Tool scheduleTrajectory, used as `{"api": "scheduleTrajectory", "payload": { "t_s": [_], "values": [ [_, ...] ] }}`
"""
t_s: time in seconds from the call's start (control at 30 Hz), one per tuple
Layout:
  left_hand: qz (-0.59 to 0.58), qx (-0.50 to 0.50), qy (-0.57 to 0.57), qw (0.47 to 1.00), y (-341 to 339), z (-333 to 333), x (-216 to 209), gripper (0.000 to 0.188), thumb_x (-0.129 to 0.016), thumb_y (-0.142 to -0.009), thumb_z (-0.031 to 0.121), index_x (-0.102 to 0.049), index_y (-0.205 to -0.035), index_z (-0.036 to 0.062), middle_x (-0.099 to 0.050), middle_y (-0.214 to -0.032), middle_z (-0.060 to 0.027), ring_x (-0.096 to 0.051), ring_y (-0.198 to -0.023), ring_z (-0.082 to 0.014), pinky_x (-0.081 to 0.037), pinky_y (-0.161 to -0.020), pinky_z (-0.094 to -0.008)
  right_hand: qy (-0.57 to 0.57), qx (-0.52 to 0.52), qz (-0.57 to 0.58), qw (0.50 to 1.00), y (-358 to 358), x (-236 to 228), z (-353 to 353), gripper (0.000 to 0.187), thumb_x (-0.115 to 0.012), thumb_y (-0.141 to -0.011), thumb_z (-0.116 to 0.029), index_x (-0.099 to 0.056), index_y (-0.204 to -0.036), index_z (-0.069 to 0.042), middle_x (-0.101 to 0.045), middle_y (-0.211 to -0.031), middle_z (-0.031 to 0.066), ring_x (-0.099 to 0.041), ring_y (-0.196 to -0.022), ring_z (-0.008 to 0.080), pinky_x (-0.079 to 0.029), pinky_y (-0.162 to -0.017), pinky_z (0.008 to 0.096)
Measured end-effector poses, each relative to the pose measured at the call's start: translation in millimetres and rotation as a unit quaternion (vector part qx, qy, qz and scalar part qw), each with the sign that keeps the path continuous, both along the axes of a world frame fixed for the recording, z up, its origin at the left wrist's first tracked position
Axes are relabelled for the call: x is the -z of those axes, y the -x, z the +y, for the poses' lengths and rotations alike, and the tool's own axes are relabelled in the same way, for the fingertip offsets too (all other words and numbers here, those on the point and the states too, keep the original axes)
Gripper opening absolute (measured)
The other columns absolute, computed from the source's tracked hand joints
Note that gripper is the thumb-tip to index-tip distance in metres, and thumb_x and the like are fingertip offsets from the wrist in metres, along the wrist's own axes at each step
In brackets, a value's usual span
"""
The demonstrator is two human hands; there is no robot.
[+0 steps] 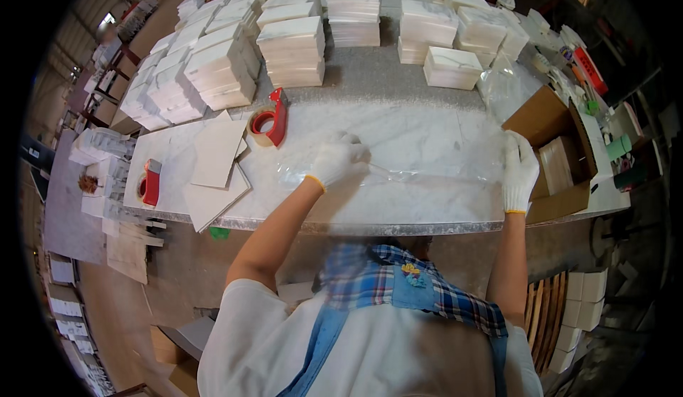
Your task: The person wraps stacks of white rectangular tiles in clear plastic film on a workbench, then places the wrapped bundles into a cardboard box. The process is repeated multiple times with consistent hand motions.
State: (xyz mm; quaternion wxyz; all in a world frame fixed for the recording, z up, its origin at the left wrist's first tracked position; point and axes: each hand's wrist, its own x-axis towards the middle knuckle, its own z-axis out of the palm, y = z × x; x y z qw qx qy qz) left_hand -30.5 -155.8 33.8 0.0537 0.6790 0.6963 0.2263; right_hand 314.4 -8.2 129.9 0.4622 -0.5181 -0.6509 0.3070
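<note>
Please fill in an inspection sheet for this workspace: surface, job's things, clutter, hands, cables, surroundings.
Surface: table, streaked white, dusty-looking.
Job's things: clear film across the middle; open brown box at right, pale contents inside.
Clutter: two red tape dispensers and loose pale sheets at left; white stacks behind.
Hands: left hand at the film, right hand by the box; both white-gloved, grips unclear.
Cables: nothing seen.
Surroundings: brownish floor; wooden slats lower right.

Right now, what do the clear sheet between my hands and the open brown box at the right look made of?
The clear, wrinkled sheet seems thin, glossy plastic: it's see-through with bright highlights. The open brown box looks like matte cardboard, from its dull brown, stiffly folded panels.
</note>
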Motion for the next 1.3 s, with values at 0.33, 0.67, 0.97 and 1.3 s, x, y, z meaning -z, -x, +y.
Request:
{"api": "scheduleTrajectory", "payload": {
  "t_s": [0.33, 0.67, 0.97, 1.3],
  "values": [
    [0.035, 0.095, -0.105, 0.989, 27, 27, -47, 0.013, -0.069, -0.083, 0.021, -0.075, -0.077, 0.0109, -0.069, -0.088, -0.0099, -0.065, -0.091, -0.0345, -0.051, -0.081, -0.0462, 0.061, -0.036, 0.072, 0.995, -53, 3, -48, 0.027, -0.061, -0.103, -0.018, -0.072, -0.111, 0.004, -0.068, -0.093, 0.0047, -0.053, -0.075, 0.0071, -0.045, -0.07, 0.0257],
    [0.455, -0.022, -0.003, 0.89, -3, 128, -86, 0.017, -0.066, -0.086, 0.018, -0.081, -0.092, 0.0158, -0.067, -0.11, -0.0076, -0.06, -0.106, -0.0249, -0.043, -0.087, -0.0408, 0.302, -0.252, 0.123, 0.911, -68, 49, -136, 0.024, -0.065, -0.095, -0.012, -0.076, -0.102, 0.008, -0.075, -0.089, 0.0085, -0.068, -0.081, 0.0129, -0.054, -0.08, 0.0275],
    [0.441, 0.147, 0.07, 0.883, -72, 173, -27, 0.019, -0.062, -0.09, 0.02, -0.077, -0.101, 0.0169, -0.069, -0.096, -0.0027, -0.06, -0.105, -0.0238, -0.042, -0.086, -0.0385, 0.289, -0.349, 0.002, 0.891, -72, 94, -166, 0.023, -0.068, -0.094, -0.008, -0.078, -0.113, 0.001, -0.076, -0.105, 0.0135, -0.072, -0.096, 0.0201, -0.056, -0.089, 0.0321],
    [-0.008, -0.073, -0.176, 0.982, -128, 154, 30, 0.04, -0.074, -0.086, 0.02, -0.062, -0.119, 0.0025, -0.061, -0.131, -0.0233, -0.063, -0.112, -0.0412, -0.051, -0.095, -0.0495, 0.187, -0.436, -0.107, 0.874, -112, 156, -172, 0.026, -0.065, -0.095, -0.016, -0.074, -0.117, -0.006, -0.072, -0.117, 0.0109, -0.066, -0.111, 0.0301, -0.053, -0.099, 0.0378]
  ]
}}
